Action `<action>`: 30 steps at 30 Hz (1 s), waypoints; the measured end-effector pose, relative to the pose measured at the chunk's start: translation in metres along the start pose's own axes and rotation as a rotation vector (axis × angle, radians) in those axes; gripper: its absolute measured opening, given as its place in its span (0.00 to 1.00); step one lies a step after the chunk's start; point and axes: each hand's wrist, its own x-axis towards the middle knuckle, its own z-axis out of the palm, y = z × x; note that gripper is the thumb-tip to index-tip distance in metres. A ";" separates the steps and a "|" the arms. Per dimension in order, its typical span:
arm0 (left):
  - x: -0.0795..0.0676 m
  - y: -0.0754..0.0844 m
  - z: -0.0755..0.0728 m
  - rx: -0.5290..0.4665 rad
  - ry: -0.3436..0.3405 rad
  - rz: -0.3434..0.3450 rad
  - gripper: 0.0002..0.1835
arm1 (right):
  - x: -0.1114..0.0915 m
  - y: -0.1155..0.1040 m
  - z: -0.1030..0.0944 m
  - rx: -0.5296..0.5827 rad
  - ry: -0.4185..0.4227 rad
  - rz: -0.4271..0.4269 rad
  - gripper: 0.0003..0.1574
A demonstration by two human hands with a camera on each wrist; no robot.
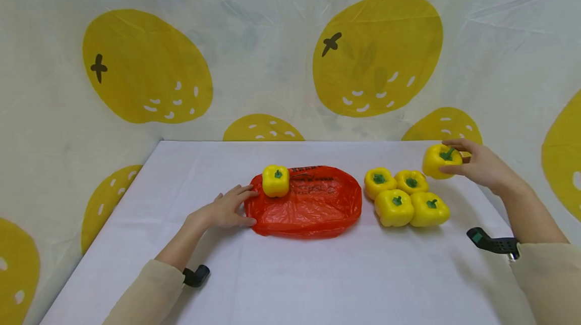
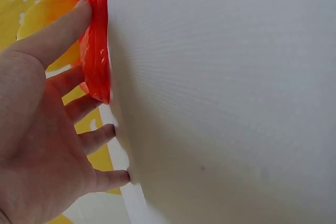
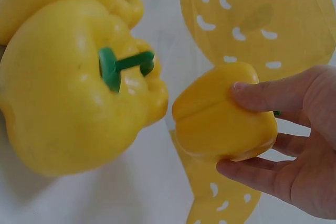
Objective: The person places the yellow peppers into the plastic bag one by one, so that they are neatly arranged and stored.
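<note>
Holding a yellow pepper (image 1: 434, 163) aloft while a red plastic bag (image 1: 313, 214) is steadied appears to be the step in hand. The pepper is grasped between the thumb and fingers of the right hand (image 1: 487, 166), near the far right edge of the white surface (image 1: 317, 279), and seems to be raised clear of it. By the left hand (image 1: 227, 209), the left edge of the bag is touched with thumb and fingers spread and fairly straight; no tight grip is shown. One small pepper (image 1: 275, 182) is already placed at the far left part of the bag, though whether it is inside or only on top cannot be told. If the held pepper is meant for the bag, a sideways carry to the left would be called for, with the bag's rim kept spread and steady. Between the held pepper and the bag, a cluster of four peppers (image 1: 394, 209) is set close together, so a low path could be obstructed and a higher one is advised. The slack plastic might also be dragged or creased. Behind the surface, a pale cloth (image 1: 268, 62) printed with large yellow fruit is hung.
</note>
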 end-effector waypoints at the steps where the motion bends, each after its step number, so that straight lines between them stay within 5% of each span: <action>1: 0.000 0.000 0.000 0.002 0.003 0.002 0.41 | 0.000 -0.004 0.000 -0.003 0.005 -0.005 0.52; 30: 0.001 -0.001 0.003 0.002 0.017 -0.004 0.43 | 0.006 -0.103 0.032 -0.043 0.008 -0.183 0.47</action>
